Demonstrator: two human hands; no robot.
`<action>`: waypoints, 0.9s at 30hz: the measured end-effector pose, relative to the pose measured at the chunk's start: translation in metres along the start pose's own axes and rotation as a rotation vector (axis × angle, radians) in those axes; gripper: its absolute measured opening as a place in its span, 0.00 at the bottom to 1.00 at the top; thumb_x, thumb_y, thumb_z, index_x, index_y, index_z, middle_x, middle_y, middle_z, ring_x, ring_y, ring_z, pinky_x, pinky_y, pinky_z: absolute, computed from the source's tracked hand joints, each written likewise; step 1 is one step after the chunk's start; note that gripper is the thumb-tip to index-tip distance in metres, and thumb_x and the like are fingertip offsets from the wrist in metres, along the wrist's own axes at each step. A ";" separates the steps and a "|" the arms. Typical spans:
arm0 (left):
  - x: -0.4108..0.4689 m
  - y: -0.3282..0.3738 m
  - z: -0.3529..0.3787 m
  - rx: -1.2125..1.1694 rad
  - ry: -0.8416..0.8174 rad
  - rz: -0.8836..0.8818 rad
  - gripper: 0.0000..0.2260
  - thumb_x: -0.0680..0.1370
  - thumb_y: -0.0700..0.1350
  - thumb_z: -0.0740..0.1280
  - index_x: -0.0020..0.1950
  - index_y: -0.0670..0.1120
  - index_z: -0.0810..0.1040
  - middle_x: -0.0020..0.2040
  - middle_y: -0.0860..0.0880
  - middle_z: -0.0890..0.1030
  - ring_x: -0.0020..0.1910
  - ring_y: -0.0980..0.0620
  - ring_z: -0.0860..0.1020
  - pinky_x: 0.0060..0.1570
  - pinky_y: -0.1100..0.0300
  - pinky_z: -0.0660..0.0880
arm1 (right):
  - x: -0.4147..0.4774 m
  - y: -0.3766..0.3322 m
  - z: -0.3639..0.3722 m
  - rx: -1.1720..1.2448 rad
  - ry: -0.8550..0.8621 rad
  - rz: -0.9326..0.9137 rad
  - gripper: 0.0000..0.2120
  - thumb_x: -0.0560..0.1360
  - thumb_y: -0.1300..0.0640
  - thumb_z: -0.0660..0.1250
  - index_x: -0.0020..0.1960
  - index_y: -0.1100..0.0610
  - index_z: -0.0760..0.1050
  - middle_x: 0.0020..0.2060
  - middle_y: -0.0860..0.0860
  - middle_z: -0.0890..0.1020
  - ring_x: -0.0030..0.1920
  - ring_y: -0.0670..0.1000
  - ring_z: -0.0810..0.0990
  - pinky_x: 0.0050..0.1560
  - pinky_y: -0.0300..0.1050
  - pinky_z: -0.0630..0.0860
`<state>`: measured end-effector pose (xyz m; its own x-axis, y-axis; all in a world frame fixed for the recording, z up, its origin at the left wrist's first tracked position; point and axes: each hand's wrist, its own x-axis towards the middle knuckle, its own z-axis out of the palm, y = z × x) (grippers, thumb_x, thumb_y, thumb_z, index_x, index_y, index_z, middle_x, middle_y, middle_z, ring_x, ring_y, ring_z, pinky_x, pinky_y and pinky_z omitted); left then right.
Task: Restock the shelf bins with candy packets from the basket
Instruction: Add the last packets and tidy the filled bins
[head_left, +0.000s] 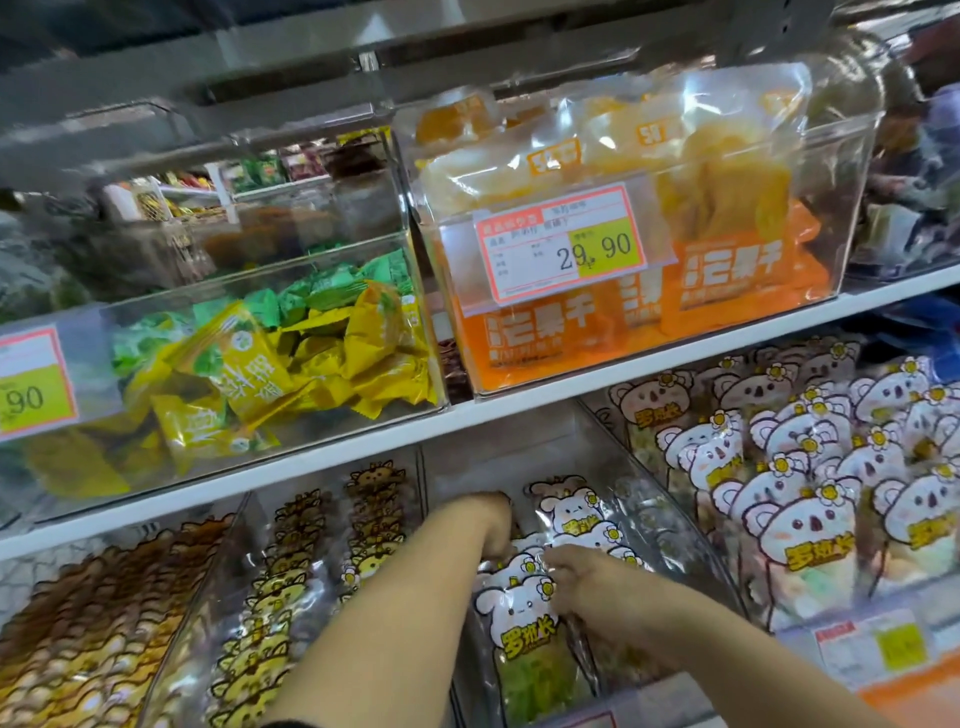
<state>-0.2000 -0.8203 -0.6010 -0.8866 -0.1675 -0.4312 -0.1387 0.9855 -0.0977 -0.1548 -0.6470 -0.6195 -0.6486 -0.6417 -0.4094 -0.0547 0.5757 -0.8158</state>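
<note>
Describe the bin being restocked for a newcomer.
Find the white shelf under the bin of orange packets. Directly below is a clear bin that the left hand and right hand reach into. Unlike its packed neighbours, it is mostly empty, with few koala packets.

I see koala-faced candy packets (519, 613), white with yellow lettering, standing upright in a front-to-back row inside the clear bin (649, 499) at six o'clock.

Price tag (561, 244): 29.90. Left tag (34, 384): 90. Orange packets (727, 275): 芒果干. Koala packets (522, 613): 罗班长.
</note>
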 end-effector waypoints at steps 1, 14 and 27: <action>-0.001 0.001 -0.001 0.011 0.006 -0.010 0.16 0.80 0.44 0.68 0.65 0.40 0.77 0.63 0.40 0.79 0.59 0.41 0.78 0.51 0.56 0.72 | 0.000 0.001 -0.001 0.071 -0.003 0.021 0.21 0.80 0.57 0.59 0.69 0.68 0.71 0.71 0.66 0.70 0.71 0.62 0.67 0.73 0.48 0.59; -0.043 0.004 -0.007 0.405 0.237 -0.135 0.14 0.79 0.36 0.62 0.63 0.44 0.78 0.65 0.45 0.77 0.67 0.43 0.72 0.75 0.43 0.52 | 0.009 -0.002 0.007 -0.183 0.063 0.000 0.41 0.77 0.46 0.69 0.81 0.52 0.49 0.76 0.50 0.66 0.69 0.52 0.70 0.65 0.44 0.69; -0.110 -0.013 -0.007 0.130 0.033 0.155 0.26 0.75 0.65 0.67 0.70 0.55 0.72 0.66 0.47 0.77 0.68 0.43 0.71 0.65 0.46 0.64 | 0.012 -0.009 0.012 -0.320 0.043 0.006 0.54 0.76 0.47 0.70 0.78 0.50 0.26 0.72 0.55 0.70 0.55 0.51 0.76 0.47 0.39 0.71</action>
<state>-0.1039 -0.8145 -0.5465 -0.9070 -0.0107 -0.4209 0.0571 0.9873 -0.1481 -0.1531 -0.6661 -0.6221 -0.6806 -0.6199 -0.3905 -0.2827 0.7140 -0.6406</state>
